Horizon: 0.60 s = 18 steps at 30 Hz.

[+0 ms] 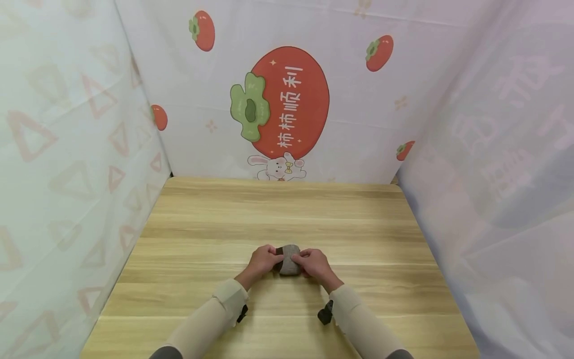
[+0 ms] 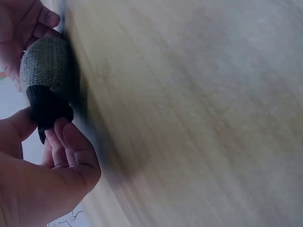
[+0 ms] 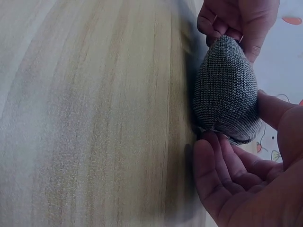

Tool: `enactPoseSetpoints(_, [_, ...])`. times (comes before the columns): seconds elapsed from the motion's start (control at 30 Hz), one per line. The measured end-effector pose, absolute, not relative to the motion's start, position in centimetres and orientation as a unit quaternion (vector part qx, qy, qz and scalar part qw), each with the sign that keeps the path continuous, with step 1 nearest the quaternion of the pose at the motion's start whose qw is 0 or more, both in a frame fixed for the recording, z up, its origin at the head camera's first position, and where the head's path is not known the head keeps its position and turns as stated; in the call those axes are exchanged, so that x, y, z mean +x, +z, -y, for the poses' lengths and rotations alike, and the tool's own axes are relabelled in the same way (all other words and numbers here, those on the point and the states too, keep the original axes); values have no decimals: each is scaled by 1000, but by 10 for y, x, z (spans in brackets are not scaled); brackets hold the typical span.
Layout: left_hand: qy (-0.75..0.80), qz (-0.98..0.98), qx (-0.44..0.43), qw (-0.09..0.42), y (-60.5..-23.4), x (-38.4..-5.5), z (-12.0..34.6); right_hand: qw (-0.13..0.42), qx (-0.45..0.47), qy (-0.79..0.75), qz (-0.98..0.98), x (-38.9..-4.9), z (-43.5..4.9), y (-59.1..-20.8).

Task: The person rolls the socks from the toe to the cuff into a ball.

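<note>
Between both hands is a grey knitted sock [image 1: 291,260] with a dark cuff, folded into a compact rounded bundle just over the table. My left hand [image 1: 262,261] pinches the dark cuff side between thumb and fingers; the left wrist view shows the black ribbed cuff [image 2: 46,106] there. At the other end my right hand [image 1: 316,263] holds the grey knit, thumb on top and fingers beneath. The right wrist view shows the grey bundle [image 3: 225,85] bulging, with a fold at its lower end near the right fingers [image 3: 206,163].
A wood-grain table [image 1: 287,209] lies under the hands. White cloth with persimmon prints [image 1: 309,99] hangs behind it, and patterned cloth hangs on the left and right sides. Dark wrist devices [image 1: 325,313] sit at the cuffs of the light sleeves.
</note>
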<state>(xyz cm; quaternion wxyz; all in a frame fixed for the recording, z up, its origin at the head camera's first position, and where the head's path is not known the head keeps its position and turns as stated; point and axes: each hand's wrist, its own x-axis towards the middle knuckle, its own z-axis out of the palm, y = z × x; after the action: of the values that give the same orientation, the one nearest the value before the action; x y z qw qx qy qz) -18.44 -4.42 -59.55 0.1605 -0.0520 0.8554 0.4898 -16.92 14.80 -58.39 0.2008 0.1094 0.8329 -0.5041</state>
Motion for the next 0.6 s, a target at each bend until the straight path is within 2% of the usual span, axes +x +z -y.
enactPoseSetpoints(0.23, [477,-862,-48,164,-595,-182,46,197,95,-495,-841,-171,-153,-587])
enactPoseSetpoints(0.6, [431,-889,-14,158,-584,-192,76,131,85,-437,-886,-181,-172,-582])
